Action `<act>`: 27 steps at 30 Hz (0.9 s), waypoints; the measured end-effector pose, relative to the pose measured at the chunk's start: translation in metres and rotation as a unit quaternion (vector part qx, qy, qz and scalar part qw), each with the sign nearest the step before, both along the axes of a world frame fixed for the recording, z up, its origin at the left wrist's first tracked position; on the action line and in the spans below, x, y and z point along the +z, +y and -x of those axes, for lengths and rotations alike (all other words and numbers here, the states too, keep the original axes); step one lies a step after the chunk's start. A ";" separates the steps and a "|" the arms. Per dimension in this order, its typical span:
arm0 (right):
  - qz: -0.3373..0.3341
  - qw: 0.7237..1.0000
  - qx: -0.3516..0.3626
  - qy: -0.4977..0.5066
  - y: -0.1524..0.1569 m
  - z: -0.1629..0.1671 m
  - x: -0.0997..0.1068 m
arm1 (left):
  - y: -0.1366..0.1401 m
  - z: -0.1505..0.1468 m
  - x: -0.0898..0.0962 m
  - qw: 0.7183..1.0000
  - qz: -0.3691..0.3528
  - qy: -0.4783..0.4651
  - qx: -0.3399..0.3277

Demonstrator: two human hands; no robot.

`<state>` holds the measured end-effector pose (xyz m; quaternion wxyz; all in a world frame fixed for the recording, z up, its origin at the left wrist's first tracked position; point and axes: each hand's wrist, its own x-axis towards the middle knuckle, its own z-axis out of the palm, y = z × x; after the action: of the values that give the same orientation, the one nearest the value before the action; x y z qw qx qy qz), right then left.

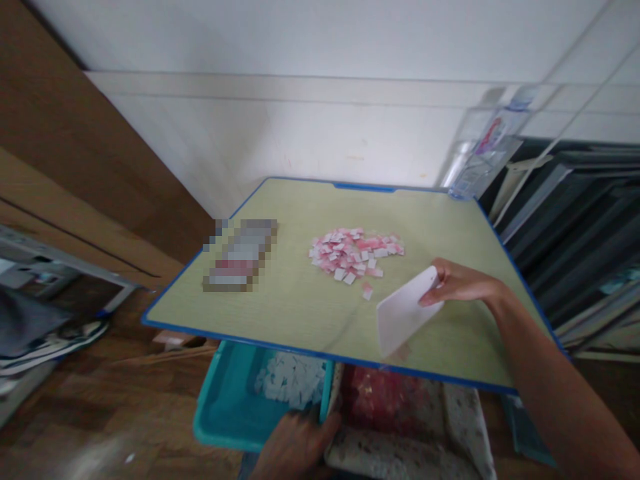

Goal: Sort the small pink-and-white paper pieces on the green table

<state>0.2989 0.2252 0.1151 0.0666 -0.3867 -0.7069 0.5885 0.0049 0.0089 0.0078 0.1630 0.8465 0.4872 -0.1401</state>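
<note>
A thin white rectangular card (403, 317) is pinched between the thumb and fingers of my right hand (450, 283). It stands tilted over the near right part of the folding table, its lower edge close to the tabletop (270, 310). Left of the card lies a loose pile of small pink and white squares (345, 253), with one piece (367, 291) apart in front. Below the table's near edge, my left hand (297, 443) is closed at the near right corner of a teal basin (225, 413). White pieces (295, 380) lie inside the basin.
A pixelated oblong item (243, 257) lies on the table's left side. A clear plastic bottle (493, 147) stands at the back right corner. Right of the basin is a speckled box (410, 450) with red contents (383, 397). Dark flat panels (580, 220) lean at the right.
</note>
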 end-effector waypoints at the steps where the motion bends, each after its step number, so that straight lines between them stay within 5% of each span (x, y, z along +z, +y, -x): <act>1: 0.001 1.000 0.006 0.000 -0.001 0.001 0.000 | 0.000 0.000 -0.001 1.000 0.001 0.000 -0.003; 27: -0.042 0.992 0.116 0.004 -0.002 0.004 -0.004 | -0.001 0.007 -0.013 1.000 0.003 -0.022 -0.018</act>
<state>0.2952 0.2230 0.1109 0.0169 -0.2968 -0.7710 0.5631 -0.0025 0.0079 -0.0047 0.1734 0.8574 0.4680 -0.1259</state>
